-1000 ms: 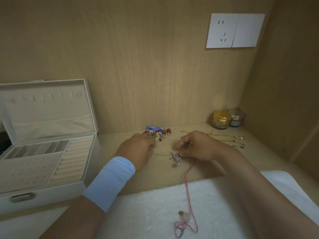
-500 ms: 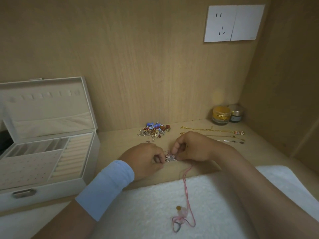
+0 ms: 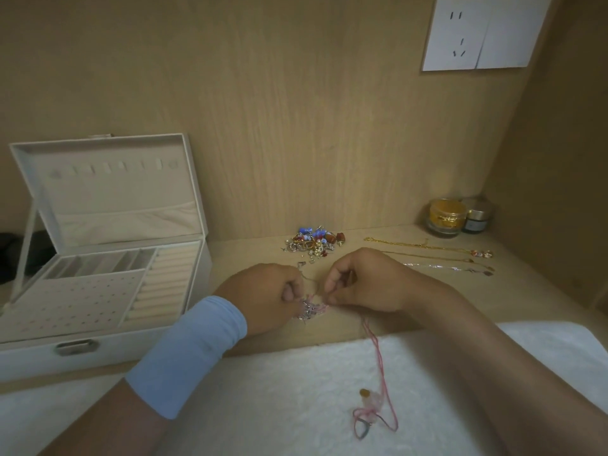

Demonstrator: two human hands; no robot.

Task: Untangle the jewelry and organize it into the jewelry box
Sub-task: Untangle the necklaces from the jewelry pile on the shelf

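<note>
A small tangle of silver charms and pink cord [image 3: 311, 309] hangs between my two hands above the wooden shelf. My left hand [image 3: 266, 296], with a light blue wristband, pinches its left side. My right hand [image 3: 365, 281] pinches its right side. From the tangle a pink cord [image 3: 378, 353] trails down over the white cloth to a small pendant [image 3: 370, 398]. A heap of mixed jewelry [image 3: 312, 243] with blue and red beads lies behind my hands. The white jewelry box [image 3: 98, 271] stands open at the left, its compartments showing nothing inside.
Three thin chains [image 3: 434, 256] lie stretched out side by side at the right. Two small jars [image 3: 447, 217] stand in the back right corner. A white fluffy cloth [image 3: 296, 390] covers the near edge. Wooden walls close the back and right, with a wall socket [image 3: 483, 32].
My hands have come together and drawn nearer to me, away from the heap. They have taken the charm tangle up between them. The view has tilted down a little.
</note>
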